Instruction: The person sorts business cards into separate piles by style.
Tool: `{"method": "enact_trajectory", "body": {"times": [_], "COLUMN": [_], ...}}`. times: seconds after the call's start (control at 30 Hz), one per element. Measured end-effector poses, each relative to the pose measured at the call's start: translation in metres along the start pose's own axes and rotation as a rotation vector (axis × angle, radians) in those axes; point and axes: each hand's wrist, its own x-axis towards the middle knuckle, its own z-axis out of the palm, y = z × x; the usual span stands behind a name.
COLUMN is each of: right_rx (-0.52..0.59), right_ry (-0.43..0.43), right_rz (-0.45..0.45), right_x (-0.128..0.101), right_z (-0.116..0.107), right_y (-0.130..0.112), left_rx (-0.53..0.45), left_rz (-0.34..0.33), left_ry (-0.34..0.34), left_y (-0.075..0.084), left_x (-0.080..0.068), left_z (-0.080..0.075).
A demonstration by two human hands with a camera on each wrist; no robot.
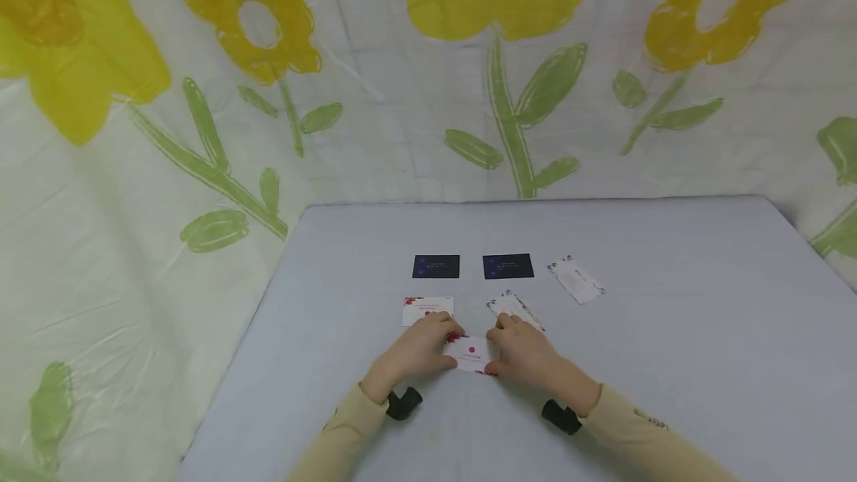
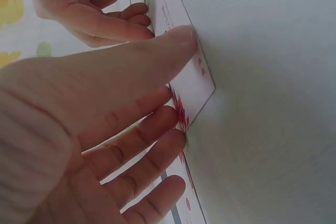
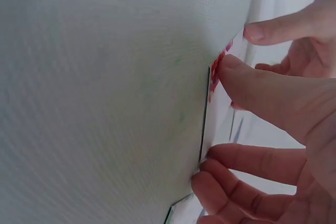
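A white business card with red flowers in its corners (image 1: 472,354) lies low over the table between the two hands. My left hand (image 1: 420,348) pinches its left end, thumb on the near edge and fingertips along the far edge. At the right end my right hand (image 1: 529,354) holds it the same way, as the right wrist view shows with the thumb over the card's face (image 3: 216,121). Beyond the left fingers sits a similar red-flowered card (image 1: 413,312). A white card with green leaves (image 1: 506,305) is partly hidden behind the right hand.
Two dark blue cards (image 1: 437,267) lie side by side farther back. Right of them a second leaf-patterned card (image 1: 576,280) lies at a slant. A pale cloth covers the table (image 1: 669,333), and a flowered curtain (image 1: 388,132) hangs behind it. Each wrist carries a black device (image 1: 405,404).
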Motion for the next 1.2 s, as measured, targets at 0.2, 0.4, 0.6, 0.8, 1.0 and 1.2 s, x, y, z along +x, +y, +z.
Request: {"method": "enact_trajectory", "body": {"times": [0.2,0.4,0.6,0.8,1.0,1.2], "right_rx": [0.012,0.04,0.104,0.167,0.385,0.581], "right_ry": [0.008,0.01,0.007,0.022,0.089,0.175], "right_rz": [0.006,-0.001,0.038,0.082,0.059,0.045], "right_x": [-0.001,0.0,0.001,0.001,0.008,0.03], "right_z": [0.001,0.002,0.002,0.004,-0.001,-0.015], "right_y": [-0.001,0.001,0.001,0.002,0.004,0.005], "left_rx": [0.001,-0.012,0.013,-0.041,-0.36,-0.528], "left_rz": [0.033,0.008,0.007,-0.008,-0.018,-0.1], "left_ry": [0.008,-0.012,-0.013,0.045,0.22,0.375], "left_y": [-0.005,-0.005,-0.007,-0.009,-0.018,-0.033], "left_x": [0.002,0.004,0.007,0.006,0.001,0.0], "left_z": [0.001,-0.001,-0.001,0.003,0.004,-0.012]}}
